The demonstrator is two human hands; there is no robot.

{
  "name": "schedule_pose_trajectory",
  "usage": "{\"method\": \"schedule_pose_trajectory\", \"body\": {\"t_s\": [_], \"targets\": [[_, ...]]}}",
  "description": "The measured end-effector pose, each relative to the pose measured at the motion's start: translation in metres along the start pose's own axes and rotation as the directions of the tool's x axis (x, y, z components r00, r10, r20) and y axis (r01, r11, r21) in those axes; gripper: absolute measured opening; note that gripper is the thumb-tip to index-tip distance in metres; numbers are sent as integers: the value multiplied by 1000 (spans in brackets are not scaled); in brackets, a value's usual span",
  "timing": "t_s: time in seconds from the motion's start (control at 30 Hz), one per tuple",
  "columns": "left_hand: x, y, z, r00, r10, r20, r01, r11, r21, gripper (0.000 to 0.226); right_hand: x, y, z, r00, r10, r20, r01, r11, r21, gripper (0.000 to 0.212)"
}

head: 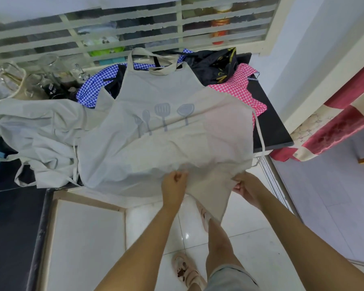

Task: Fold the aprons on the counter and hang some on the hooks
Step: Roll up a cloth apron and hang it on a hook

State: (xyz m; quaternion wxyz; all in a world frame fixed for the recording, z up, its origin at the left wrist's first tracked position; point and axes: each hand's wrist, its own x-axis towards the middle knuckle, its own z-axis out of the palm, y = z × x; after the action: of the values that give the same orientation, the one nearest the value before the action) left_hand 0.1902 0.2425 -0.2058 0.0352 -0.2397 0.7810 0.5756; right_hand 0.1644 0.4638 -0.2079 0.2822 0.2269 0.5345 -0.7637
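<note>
Beige apron (162, 131) with printed utensils lay spread over the dark counter (269, 127) at frame centre, its hem hanging off the near edge; I saw the left hand (173, 185) closed in a fist on that hem; the right hand (247, 189), lower right of centre, pinched the hem's corner; a second beige apron (40, 133) lay crumpled at left; blue-checked apron (93, 87) and pink-checked apron (240, 89) lay behind.

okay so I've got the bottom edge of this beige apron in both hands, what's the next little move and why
Probably lift the hem and carry it up toward the bib, folding the beige apron in half. Both hands, left and right, already pinch that bottom edge off the counter, and the apron lies spread flat, neck loop at the far end.
</note>
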Motion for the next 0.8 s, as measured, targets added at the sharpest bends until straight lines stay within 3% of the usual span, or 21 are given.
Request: {"method": "schedule_pose_trajectory", "body": {"t_s": [0.03, 0.07, 0.13, 0.17, 0.23, 0.3, 0.33, 0.4, 0.47, 0.5, 0.57, 0.6, 0.67, 0.7, 0.73, 0.8], "targets": [[-9, -12, 5, 971, -232, 56, 238, 962, -137, 26, -8, -4, 5, 999, 8, 35, -9, 999, 45, 27], [-15, -22, 9, 882, -450, 140, 472, 841, -266, 26, -16, -9, 9, 997, 21, 78, -26, 998, 66, 32], [-27, -38, 13, 626, -705, 334, 767, 478, -428, 42, -34, -23, 17, 980, 58, 188, -71, 996, 62, 36], [-33, -45, 16, 522, -739, 427, 828, 318, -461, 56, -43, -31, 21, 970, 68, 234, -84, 995, 60, 38], [-49, -49, 19, 400, -708, 582, 857, 64, -512, 79, -54, -45, 26, 952, 52, 303, -84, 992, 92, 52], [-63, -55, 24, 366, -606, 706, 835, -120, -537, 95, -61, -53, 29, 947, 2, 321, -50, 989, 140, 75], [-66, -56, 27, 387, -561, 732, 819, -155, -552, 97, -65, -56, 30, 945, -28, 327, -27, 986, 162, 80], [-70, -52, 34, 487, -547, 681, 758, -123, -640, 80, -68, -58, 30, 937, -107, 332, 21, 967, 253, 75], [-74, -35, 34, 620, -553, 557, 645, -45, -763, 35, -68, -51, 22, 931, -203, 304, 72, 918, 390, 66], [-75, -28, 33, 654, -552, 517, 606, -26, -795, 22, -66, -42, 13, 930, -242, 277, 93, 883, 459, 57], [-80, -10, 27, 686, -560, 464, 572, 21, -820, 16, -68, -13, -4, 910, -317, 268, 116, 813, 570, 37], [-81, -6, 24, 701, -554, 449, 563, 43, -825, 17, -70, 2, -16, 912, -327, 248, 123, 795, 594, 38], [-85, -3, 20, 710, -572, 411, 554, 93, -828, 17, -77, 45, -19, 915, -296, 273, 74, 789, 610, 55], [-85, -6, 20, 700, -604, 382, 549, 112, -828, 16, -77, 70, -17, 920, -188, 343, -41, 825, 563, 75], [-87, -8, 18, 687, -634, 355, 548, 131, -826, 16, -77, 95, -17, 948, -54, 315, -97, 890, 445, 89], [-92, -15, 19, 668, -695, 265, 537, 205, -818, 14, -98, 125, 11, 936, 92, 338, -184, 951, 249, 78]]}}
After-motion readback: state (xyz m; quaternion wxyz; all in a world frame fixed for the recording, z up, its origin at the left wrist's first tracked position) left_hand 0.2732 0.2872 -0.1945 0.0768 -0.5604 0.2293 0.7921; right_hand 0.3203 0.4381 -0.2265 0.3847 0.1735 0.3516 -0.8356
